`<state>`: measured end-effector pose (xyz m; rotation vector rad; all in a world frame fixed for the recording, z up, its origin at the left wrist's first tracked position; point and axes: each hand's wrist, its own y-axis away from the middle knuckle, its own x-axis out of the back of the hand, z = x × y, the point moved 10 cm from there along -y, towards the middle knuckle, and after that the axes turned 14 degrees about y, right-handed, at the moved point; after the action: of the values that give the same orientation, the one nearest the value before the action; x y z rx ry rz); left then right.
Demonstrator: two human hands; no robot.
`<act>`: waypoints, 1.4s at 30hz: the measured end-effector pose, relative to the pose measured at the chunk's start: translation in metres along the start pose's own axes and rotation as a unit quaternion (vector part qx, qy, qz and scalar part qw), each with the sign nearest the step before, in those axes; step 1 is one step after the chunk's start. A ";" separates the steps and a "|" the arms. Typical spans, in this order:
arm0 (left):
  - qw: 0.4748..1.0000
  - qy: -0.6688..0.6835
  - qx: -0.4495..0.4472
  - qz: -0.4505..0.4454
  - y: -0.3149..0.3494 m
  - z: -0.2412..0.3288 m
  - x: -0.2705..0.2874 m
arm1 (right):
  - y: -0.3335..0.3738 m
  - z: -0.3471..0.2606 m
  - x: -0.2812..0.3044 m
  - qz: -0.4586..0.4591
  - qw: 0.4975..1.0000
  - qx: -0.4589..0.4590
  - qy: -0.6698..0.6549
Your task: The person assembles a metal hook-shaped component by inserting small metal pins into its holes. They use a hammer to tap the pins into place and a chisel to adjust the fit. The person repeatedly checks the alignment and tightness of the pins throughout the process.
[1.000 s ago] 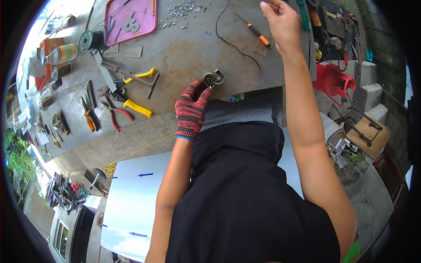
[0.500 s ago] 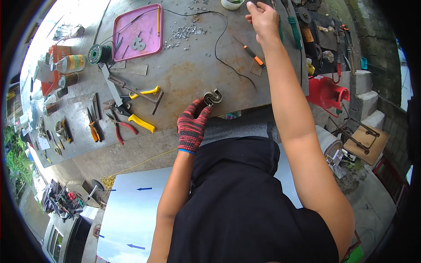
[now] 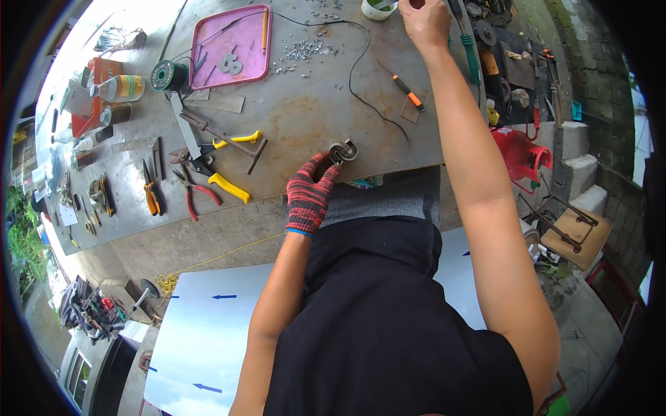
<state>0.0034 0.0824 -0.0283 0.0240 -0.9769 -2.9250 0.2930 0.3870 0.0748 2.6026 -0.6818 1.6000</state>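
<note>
My left hand point(image 3: 310, 193), in a red-and-black striped glove, is closed on a small metal piece bent into an S-shaped curl point(image 3: 343, 151), at the near edge of the metal table point(image 3: 312, 118). My bare right hand point(image 3: 425, 22) reaches to the far side, beside a small white cup point(image 3: 374, 14) with something green inside. Its fingers are closed, and a thin pale thing runs from them over the cup. What it is I cannot make out, as the picture's top edge cuts it off.
Left of my gloved hand lie yellow-handled snips point(image 3: 229, 187), red-handled pliers point(image 3: 201, 194) and orange-handled pliers point(image 3: 150, 197). A pink tray point(image 3: 243, 73), a spool of wire point(image 3: 166, 75) and scattered small metal bits point(image 3: 305, 50) lie farther off. An orange-and-black screwdriver point(image 3: 408, 93) rests near my right forearm.
My right hand has come lower and slightly right, and its fingers have closed by the cup, with a thin pale thing now showing there. My left hand keeps its grip on the curled metal piece.
</note>
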 end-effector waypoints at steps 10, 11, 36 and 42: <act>1.000 -0.008 -0.009 0.002 -0.001 -0.001 0.000 | 0.017 -0.021 0.071 0.079 0.991 0.103 -0.037; 1.000 -0.007 -0.008 0.002 -0.001 -0.001 0.000 | 0.018 -0.021 0.069 0.065 0.991 0.110 -0.026; 1.000 -0.012 -0.002 0.002 -0.001 0.001 0.001 | 0.174 -0.070 0.102 -0.162 0.953 0.211 -0.143; 1.000 -0.022 -0.009 0.008 0.003 0.009 0.000 | 0.249 -0.067 0.097 -0.121 0.957 0.246 -0.097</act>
<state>0.0030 0.0856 -0.0197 -0.0504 -0.9515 -2.9312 0.1814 0.1424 0.1364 3.0582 0.0617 1.6173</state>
